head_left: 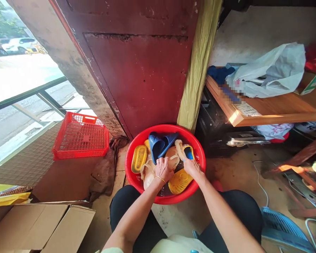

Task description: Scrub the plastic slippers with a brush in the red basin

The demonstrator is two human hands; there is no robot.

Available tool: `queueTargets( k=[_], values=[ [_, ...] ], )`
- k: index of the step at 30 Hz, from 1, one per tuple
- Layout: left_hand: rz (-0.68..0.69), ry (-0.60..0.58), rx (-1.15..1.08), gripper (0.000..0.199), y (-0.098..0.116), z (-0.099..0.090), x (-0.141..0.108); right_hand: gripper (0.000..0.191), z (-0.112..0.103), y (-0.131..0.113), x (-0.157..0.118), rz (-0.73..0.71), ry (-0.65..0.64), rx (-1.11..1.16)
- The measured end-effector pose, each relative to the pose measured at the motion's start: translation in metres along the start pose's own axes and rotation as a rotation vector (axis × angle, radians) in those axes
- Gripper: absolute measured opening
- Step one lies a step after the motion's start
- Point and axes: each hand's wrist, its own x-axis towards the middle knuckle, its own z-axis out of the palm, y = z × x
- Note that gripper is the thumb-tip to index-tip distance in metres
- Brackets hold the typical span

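A red basin (128, 160) of water stands on the floor between my knees, with several slippers and sandals in it. My left hand (164, 170) is closed on a beige sandal (173, 154), its fingertips partly hidden. In my right hand (193, 168) is a scrub brush (179, 147), pale bristles showing and held at the sandal's right side. Blue slippers (158, 144) lie at the back of the basin, just beyond my left hand. Yellow slippers show at the left (139, 159) and at the front (180, 181). Another beige sandal (149, 174) lies left of my left hand.
A dark red door (137, 77) rises behind the basin. To the left are a red plastic crate (81, 140) and an open cardboard box (39, 225). A wooden shelf (276, 105) with a white plastic bag (271, 73) juts out at right; a blue fan (284, 228) lies below.
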Motion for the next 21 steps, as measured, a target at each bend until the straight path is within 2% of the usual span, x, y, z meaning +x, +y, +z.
queueTargets(
  k=[2, 4, 9, 12, 14, 17, 19, 21],
  values=[
    [0.035, 0.02, 0.002, 0.066, -0.001, -0.003, -0.001, 0.048, -0.01, -0.001, 0.012, -0.032, 0.002, 0.02],
    [0.069, 0.025, 0.025, 0.064, -0.002, -0.003, -0.002, 0.047, -0.015, 0.005, 0.011, -0.096, -0.025, 0.027],
    [0.151, 0.006, 0.071, 0.058, -0.001, 0.001, -0.002, 0.049, -0.015, 0.039, -0.025, -0.227, -0.077, -0.037],
    [0.15, 0.001, 0.04, 0.055, 0.0, 0.003, -0.001, 0.046, -0.013, 0.05, -0.035, -0.209, -0.069, -0.128],
    [0.133, 0.02, -0.018, 0.055, -0.003, 0.003, -0.002, 0.047, -0.011, 0.045, -0.032, -0.133, -0.045, -0.148],
    [0.058, 0.046, -0.192, 0.066, -0.012, 0.007, -0.002, 0.051, -0.006, 0.03, -0.032, -0.099, -0.017, -0.02],
    [-0.022, 0.057, -0.348, 0.066, -0.02, 0.012, 0.001, 0.052, -0.004, 0.024, -0.046, -0.131, 0.003, 0.101],
    [-0.109, 0.077, -0.511, 0.056, -0.025, 0.02, 0.006, 0.051, -0.003, 0.024, -0.073, -0.157, 0.033, 0.178]
  ],
)
